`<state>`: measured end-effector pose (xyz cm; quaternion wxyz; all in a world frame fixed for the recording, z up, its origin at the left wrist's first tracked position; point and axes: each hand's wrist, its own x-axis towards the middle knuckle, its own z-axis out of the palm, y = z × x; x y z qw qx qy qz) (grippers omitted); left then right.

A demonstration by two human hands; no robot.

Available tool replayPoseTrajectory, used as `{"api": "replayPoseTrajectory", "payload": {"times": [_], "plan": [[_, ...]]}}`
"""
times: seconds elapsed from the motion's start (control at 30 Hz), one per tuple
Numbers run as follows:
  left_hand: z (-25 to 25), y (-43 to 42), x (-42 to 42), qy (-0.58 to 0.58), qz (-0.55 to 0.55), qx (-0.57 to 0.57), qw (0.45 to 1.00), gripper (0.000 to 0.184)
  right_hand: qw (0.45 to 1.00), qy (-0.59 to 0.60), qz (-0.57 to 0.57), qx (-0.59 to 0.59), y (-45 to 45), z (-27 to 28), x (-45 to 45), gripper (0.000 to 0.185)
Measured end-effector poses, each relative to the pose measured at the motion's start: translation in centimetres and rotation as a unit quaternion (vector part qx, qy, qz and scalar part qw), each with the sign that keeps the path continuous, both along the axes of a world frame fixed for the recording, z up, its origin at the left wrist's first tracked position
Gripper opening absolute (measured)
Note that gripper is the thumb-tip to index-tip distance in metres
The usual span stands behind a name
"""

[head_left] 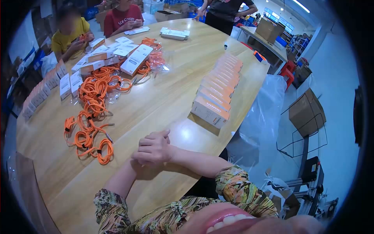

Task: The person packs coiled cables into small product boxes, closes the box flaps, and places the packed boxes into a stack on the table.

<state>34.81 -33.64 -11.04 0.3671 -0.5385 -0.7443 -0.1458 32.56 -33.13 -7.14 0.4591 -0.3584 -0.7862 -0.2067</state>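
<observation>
My right hand (pixel 154 150) lies across my left hand (pixel 164 134) at the near edge of the wooden table (pixel 156 111). The right fingers are bent over the left wrist. Most of the left hand is hidden underneath; only a little shows beyond the right hand. To the left lies a heap of coiled orange cables (pixel 93 91) with black ties, some in clear bags. Ahead and to the right stands a row of orange-and-white boxes (pixel 210 111), apart from my hands.
White boxes (pixel 136 59) lie beyond the cables, and more boxes (pixel 41 91) line the left edge. Two people (pixel 74 35) (pixel 122 19) sit across, their hands raised. A third person (pixel 226 15) stands at the far edge. Plastic sheeting (pixel 259 117) hangs at the right.
</observation>
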Motion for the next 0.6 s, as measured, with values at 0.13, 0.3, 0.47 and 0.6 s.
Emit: {"api": "replayPoseTrajectory", "payload": {"times": [0.13, 0.3, 0.47, 0.6], "plan": [[3.3, -1.0, 0.2, -0.044, -0.028, 0.018, 0.998, 0.020, 0.999, 0.009, 0.026, -0.024, 0.0, -0.3, -0.9, 0.011], [1.4, 0.6, -2.0, -0.031, -0.004, 0.024, 0.999, 0.022, 0.999, -0.017, 0.017, -0.035, -0.2, 1.2, -0.7, 0.010], [-1.5, 4.2, -2.3, 0.242, 0.075, 0.167, 0.953, 0.014, 0.981, 0.106, -0.011, -0.162, 0.5, 1.0, 0.7, 0.014], [0.8, 8.8, -7.6, 0.720, 0.294, 0.568, 0.268, 0.014, 0.841, 0.449, 0.058, -0.297, 5.5, 7.1, 2.8, 0.056]]}}
